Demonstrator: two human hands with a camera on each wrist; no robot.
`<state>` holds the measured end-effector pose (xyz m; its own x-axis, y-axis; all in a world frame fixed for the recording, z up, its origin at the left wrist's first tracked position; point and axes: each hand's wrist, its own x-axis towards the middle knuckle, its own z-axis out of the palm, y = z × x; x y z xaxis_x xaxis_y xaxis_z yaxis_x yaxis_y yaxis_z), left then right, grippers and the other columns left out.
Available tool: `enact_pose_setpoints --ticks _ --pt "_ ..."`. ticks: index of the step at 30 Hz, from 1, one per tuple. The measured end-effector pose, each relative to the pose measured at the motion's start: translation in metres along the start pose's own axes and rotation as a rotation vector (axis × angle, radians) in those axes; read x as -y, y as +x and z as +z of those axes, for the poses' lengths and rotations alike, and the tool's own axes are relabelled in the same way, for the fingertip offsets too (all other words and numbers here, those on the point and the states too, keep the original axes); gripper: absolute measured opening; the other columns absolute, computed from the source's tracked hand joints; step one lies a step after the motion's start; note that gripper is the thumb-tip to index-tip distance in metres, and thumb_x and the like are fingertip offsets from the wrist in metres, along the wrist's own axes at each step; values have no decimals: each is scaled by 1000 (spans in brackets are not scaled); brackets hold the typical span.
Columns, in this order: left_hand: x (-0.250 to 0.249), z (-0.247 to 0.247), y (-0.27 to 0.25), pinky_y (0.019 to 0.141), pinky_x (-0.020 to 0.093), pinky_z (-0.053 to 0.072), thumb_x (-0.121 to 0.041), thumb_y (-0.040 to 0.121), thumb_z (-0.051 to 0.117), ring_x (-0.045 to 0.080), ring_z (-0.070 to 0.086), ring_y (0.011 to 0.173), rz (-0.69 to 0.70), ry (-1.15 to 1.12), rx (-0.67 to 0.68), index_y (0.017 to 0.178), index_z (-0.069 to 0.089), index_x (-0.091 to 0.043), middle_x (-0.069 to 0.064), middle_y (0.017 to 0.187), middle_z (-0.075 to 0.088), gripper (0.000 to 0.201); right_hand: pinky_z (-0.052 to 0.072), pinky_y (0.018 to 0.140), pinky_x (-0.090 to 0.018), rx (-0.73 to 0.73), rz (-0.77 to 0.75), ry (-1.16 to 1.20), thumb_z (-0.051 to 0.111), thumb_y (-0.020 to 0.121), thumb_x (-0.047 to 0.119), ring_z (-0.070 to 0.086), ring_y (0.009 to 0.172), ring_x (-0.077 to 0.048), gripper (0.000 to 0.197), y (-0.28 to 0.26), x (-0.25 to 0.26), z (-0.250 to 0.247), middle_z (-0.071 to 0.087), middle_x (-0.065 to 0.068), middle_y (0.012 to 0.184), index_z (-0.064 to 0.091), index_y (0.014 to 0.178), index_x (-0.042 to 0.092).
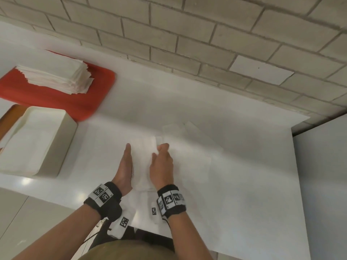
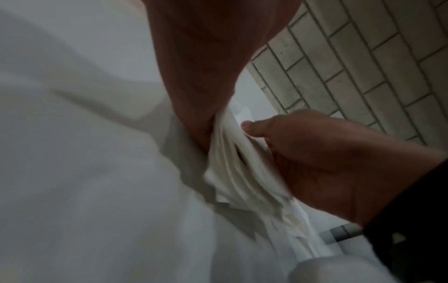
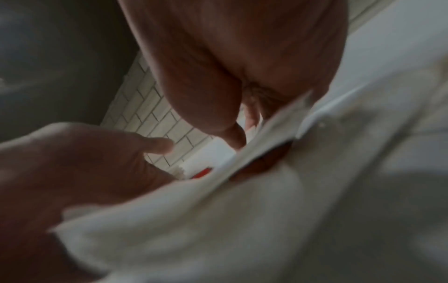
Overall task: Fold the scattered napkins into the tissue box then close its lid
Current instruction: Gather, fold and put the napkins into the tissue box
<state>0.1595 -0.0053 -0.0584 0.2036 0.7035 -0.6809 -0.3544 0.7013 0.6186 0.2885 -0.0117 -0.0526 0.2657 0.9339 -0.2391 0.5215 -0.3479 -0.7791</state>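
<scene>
A small stack of white napkins (image 1: 142,162) stands on edge on the white table, squeezed between my two hands. My left hand (image 1: 126,160) lies flat against its left side with straight fingers. My right hand (image 1: 161,160) curls over the right side, its thumb and fingers gripping the stack. The left wrist view shows the stack's layered edges (image 2: 232,168) between my left palm (image 2: 206,76) and my right hand (image 2: 327,162). The cream tissue box (image 1: 69,132) stands open at the left with napkins inside. More flat napkins (image 1: 189,132) lie just beyond my hands.
A red tray (image 1: 93,102) at the back left carries a tall pile of white napkins (image 1: 56,76). A brown piece (image 1: 11,113) shows at the box's far left. A brick wall (image 1: 206,44) runs behind the table. The table's right edge (image 1: 294,166) is near.
</scene>
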Motion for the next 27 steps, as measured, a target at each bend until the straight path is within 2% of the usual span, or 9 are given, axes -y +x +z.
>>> enact_pose_setpoints --ticks 3,6,9,12,16,19,22,25,27 --pt "1 -4 7 109 60 53 -34 110 57 36 71 122 99 202 -123 140 64 -18 11 131 75 35 61 82 -50 -104 -51 -145 46 113 32 71 96 -33 20 17 -3 -14 71 -10 108 42 125 16" --pt "5 -13 11 105 63 55 -22 105 65 38 70 120 115 224 -209 139 60 -20 9 130 74 34 57 88 -46 -259 18 -380 52 109 46 64 114 -38 56 63 -13 -48 66 -18 127 47 144 3" --pt "4 -18 8 103 59 57 -25 101 72 33 71 118 106 199 -212 139 59 -21 6 130 74 40 47 104 -49 -62 203 -603 63 99 63 52 134 -42 89 102 -20 -72 55 -22 146 36 156 0" --pt "1 -19 6 102 56 58 -17 100 74 31 72 118 123 220 -176 141 60 -21 5 130 75 44 42 112 -43 137 146 -454 66 103 49 49 143 -39 75 117 -14 -84 53 -19 154 40 159 6" --pt "-1 -20 6 98 51 60 -5 102 67 33 71 119 119 201 -155 141 60 -16 9 129 75 41 34 96 -18 -121 -187 -162 62 109 40 57 136 -34 56 100 14 -103 61 -15 145 52 154 7" --pt "-1 -21 5 97 50 60 -2 102 64 33 71 118 114 213 -152 140 60 -16 10 128 74 40 33 94 -3 -195 -236 64 64 109 42 61 125 -9 57 84 33 -118 66 1 137 54 153 7" --pt "-1 -25 5 106 56 56 -3 102 63 33 70 120 129 252 -160 141 60 -17 9 130 74 41 46 94 -14 -296 -333 104 61 111 36 60 103 12 30 84 32 -127 66 13 116 71 132 17" --pt "-4 -30 3 107 57 56 -7 102 63 32 71 118 151 281 -187 134 64 -20 7 127 75 35 52 110 -30 -426 -410 88 64 110 23 63 125 -4 24 86 25 -140 68 2 134 77 127 13" --pt "-8 -33 2 105 54 57 -13 106 61 31 71 117 149 268 -208 134 65 -22 6 126 76 30 57 103 -37 -443 -416 225 64 106 15 70 115 -12 20 80 30 -150 73 -2 123 78 119 7"
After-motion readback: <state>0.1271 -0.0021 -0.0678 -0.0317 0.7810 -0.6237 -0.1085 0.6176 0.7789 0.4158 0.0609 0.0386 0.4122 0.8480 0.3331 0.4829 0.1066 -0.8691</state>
